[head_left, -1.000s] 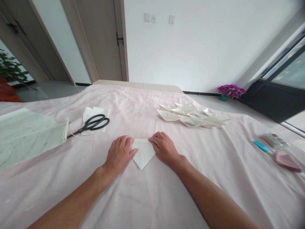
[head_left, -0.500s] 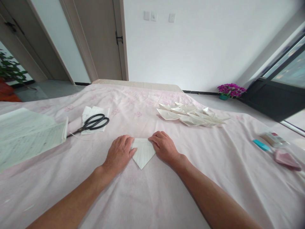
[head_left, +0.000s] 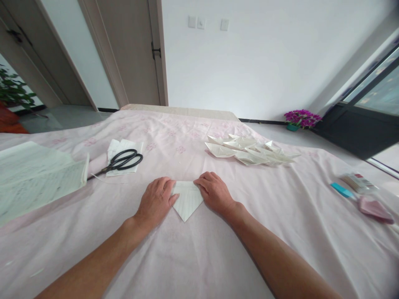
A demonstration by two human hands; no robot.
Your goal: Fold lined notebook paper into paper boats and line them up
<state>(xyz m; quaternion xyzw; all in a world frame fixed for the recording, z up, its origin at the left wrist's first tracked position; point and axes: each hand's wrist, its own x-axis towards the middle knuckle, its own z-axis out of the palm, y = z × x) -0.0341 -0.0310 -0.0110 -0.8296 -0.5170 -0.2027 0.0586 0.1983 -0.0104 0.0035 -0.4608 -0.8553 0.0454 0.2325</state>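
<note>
A folded piece of lined white paper [head_left: 187, 199] lies on the pink cloth in front of me, its point toward me and its straight edge away. My left hand [head_left: 158, 196] grips its left side, fingers bent over the far left corner and thumb lying on the paper. At the right corner, my right hand [head_left: 215, 192] has its fingers pressed together on the edge; its thumb is mostly hidden. Beyond my right hand sits a cluster of several folded paper boats [head_left: 249, 149].
Black-handled scissors [head_left: 124, 160] rest on a small stack of paper [head_left: 129, 145] at left, beside large written sheets [head_left: 37, 178]. To the right lie a blue object [head_left: 342, 189], a clear packet [head_left: 360, 182] and a pink item [head_left: 375, 209]. The pink flowered cloth [head_left: 193, 257] has wrinkles.
</note>
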